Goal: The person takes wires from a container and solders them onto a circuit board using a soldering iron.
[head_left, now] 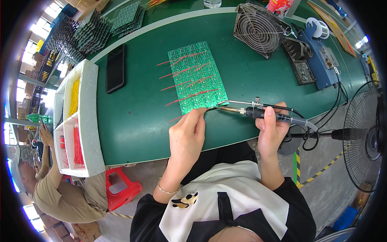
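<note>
Seen from the head camera, a green-topped workbench (137,129) fills the middle of a workshop, its edges bowed by the lens. A green circuit-board panel (201,73) lies on it with red wires strewn across, directly in front of the seated person. The right hand (271,125) grips a soldering iron (258,113) between thumb and fingers, the tip at the panel's lower edge. The left hand (186,135) bends in beside it.

A phone (116,69) and a white foam box (90,125) of red and yellow wires sit to the left; a square fan (258,32) and a blue soldering station (320,60) stand at upper right. Beyond the bench are a red stool (123,187), a co-worker (64,197), a standing fan (365,137) and a grey floor (322,159) with striped tape.

The left fingertips overlap the panel's edge; whether they pinch a wire or are spread cannot be told. A red container (280,6) is cut off above, and the rim's shelving blurs into black.
</note>
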The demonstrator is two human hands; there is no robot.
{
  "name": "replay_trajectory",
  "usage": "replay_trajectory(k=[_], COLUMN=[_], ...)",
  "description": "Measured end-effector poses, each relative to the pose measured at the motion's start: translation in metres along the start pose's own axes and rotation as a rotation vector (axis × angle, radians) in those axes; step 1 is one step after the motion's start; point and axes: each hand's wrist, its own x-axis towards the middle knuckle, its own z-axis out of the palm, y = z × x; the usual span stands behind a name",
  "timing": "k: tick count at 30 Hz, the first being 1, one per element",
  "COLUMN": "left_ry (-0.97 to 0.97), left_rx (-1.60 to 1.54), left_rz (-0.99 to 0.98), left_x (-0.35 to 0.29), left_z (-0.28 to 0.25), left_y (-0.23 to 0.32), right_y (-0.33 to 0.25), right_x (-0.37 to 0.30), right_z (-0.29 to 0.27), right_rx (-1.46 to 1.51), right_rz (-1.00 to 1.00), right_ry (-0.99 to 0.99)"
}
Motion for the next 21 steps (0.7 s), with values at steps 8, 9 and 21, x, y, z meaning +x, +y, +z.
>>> replay_trajectory(k=[8,9,21], left_ry=[0.064,0.065,0.064], left_rx=[-0.039,-0.046,-0.064], left_rz=[0.006,0.002,-0.011], left_x=[0.0005,0.0008,0.0005], left_z=[0.0041,0.0041,0.0040], left_y=[-0.0001,-0.0001,-0.0017], right_y=[-0.0014,-0.0011,-0.0004], right_x=[-0.0010,-0.0007,0.0001], right_z=[0.0000,0.0003,0.0011], right_rx=[-0.005,-0.004,-0.032], right_rz=[0.005,0.008,0.007], right_ry=[0.004,0.008,0.009])
